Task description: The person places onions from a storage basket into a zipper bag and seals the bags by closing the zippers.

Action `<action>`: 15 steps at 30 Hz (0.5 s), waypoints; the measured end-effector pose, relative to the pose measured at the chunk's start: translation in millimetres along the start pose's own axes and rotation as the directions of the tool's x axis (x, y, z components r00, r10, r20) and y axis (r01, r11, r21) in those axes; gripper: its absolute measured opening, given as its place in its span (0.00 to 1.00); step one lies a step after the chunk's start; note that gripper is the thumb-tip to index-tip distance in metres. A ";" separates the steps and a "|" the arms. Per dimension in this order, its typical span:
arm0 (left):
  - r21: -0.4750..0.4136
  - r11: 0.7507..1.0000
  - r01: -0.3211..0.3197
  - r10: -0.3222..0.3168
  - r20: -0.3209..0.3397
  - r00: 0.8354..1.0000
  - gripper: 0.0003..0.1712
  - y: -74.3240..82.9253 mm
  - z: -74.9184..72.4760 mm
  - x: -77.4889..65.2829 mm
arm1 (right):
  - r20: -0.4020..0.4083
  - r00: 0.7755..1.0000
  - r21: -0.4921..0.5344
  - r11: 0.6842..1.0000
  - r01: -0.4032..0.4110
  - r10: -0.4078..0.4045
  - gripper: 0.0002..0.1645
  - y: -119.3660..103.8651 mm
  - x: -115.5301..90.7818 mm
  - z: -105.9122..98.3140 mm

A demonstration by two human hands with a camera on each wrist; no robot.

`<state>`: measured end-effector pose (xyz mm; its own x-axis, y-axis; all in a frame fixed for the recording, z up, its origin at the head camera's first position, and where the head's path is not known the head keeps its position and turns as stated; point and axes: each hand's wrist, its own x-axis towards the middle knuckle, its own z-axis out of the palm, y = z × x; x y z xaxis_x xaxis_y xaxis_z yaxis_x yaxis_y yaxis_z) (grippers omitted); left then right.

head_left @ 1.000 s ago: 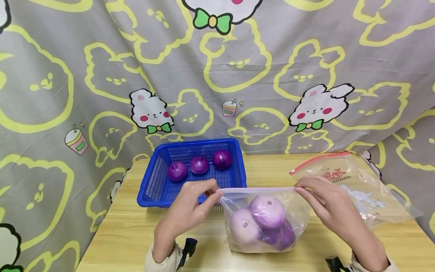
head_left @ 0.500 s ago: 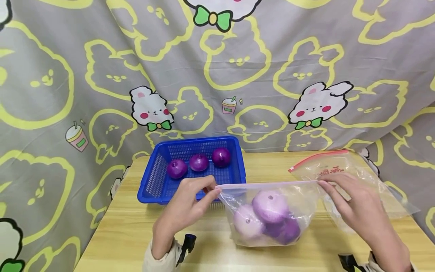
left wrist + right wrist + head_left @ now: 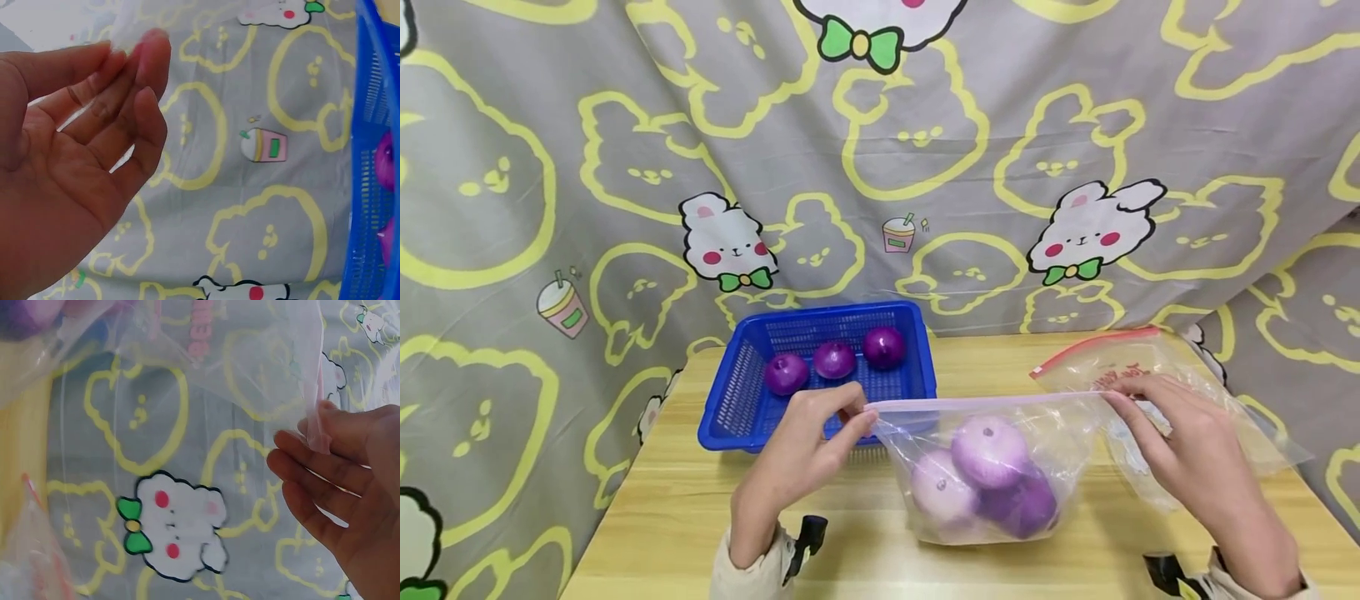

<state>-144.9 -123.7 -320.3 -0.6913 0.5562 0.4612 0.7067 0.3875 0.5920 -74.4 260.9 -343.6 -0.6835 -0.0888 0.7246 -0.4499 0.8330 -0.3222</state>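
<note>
A clear zip bag [image 3: 895, 454] with several purple onions [image 3: 989, 452] inside hangs between the two hands, its pale pink zip strip stretched straight along the top. My left hand [image 3: 808, 442] pinches the strip's left end between thumb and fingers, in front of the basket. At the other end my right hand [image 3: 1187, 450] pinches the strip's corner. In the right wrist view the bag's edge [image 3: 317, 419] runs between the thumb and fingertips. The left wrist view shows the left fingers [image 3: 150, 69] bent toward the thumb, with hazy plastic beyond them.
A blue plastic basket [image 3: 718, 417] with three purple onions [image 3: 835, 360] stands at the back left of the wooden table [image 3: 647, 525]. Another zip bag [image 3: 1210, 392] with a red strip lies flat at the right, partly behind the right hand. A patterned curtain [image 3: 947, 167] hangs behind.
My right hand has moved right along the bag's zip strip to its end, and the strip looks longer and tauter. The left hand keeps its pinch on the left end.
</note>
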 end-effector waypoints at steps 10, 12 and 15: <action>0.163 0.976 0.144 -0.161 0.093 0.983 0.18 4.2 7.4 1.8 | 0.271 0.924 -0.048 0.962 -0.269 0.271 0.22 28.8 -6.2 19.7; 0.196 0.966 0.168 -0.191 0.105 0.976 0.17 5.6 6.6 1.2 | 0.378 0.866 -0.085 0.943 -0.321 0.328 0.28 43.7 -11.8 24.7; 0.223 0.956 0.191 -0.230 0.165 0.959 0.16 6.6 6.1 0.4 | 0.515 0.742 -0.190 0.901 -0.389 0.429 0.39 69.6 -25.9 34.2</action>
<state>-139.6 -116.3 -320.2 -0.8006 0.5657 0.1976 0.5774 0.6402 0.5067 -107.6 302.4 -405.6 -0.9963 0.0101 0.0853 -0.0301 0.8892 -0.4565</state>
